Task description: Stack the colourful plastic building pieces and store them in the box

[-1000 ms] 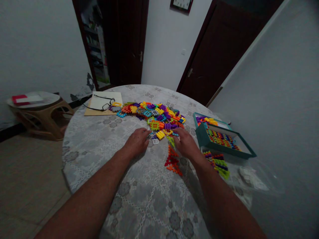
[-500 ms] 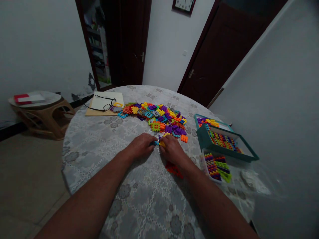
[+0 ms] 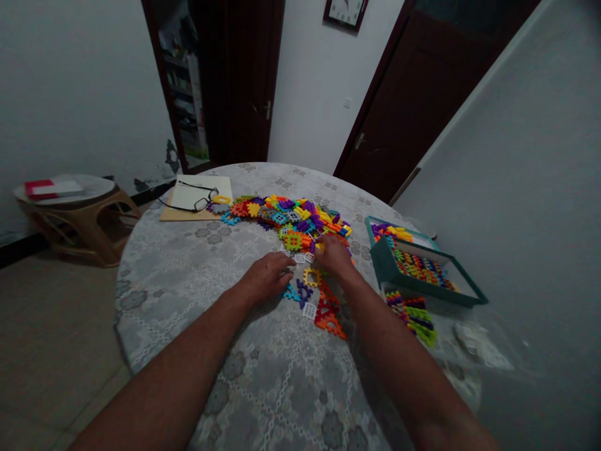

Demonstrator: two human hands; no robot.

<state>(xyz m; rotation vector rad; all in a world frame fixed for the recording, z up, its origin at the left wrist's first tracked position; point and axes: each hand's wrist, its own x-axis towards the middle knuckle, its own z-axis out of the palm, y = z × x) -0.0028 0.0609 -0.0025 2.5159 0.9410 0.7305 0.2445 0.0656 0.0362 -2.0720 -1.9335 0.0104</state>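
A spread of colourful interlocking plastic tiles (image 3: 291, 216) lies across the far half of the round table (image 3: 197, 257). My left hand (image 3: 265, 275) rests palm down, fingers loosely curled, beside a blue tile (image 3: 291, 293) and a purple tile (image 3: 304, 290). My right hand (image 3: 332, 254) reaches into the near edge of the pile, fingers bent onto tiles; what it grips is hidden. A yellow frame tile (image 3: 310, 276), a white grid tile (image 3: 308, 311) and joined red-orange tiles (image 3: 328, 315) lie between my forearms.
A teal box (image 3: 389, 268) with sorted tiles stands at the right, a clear tray of tiles (image 3: 413, 311) and a plastic bag (image 3: 474, 341) near it. Glasses (image 3: 200, 199) lie on a notebook (image 3: 188, 200) at the far left. A stool (image 3: 75, 219) stands beyond the table.
My right hand moved from next to my left hand away into the pile's edge. Blue, purple, yellow and white tiles now lie uncovered near my left hand, which hardly moved.
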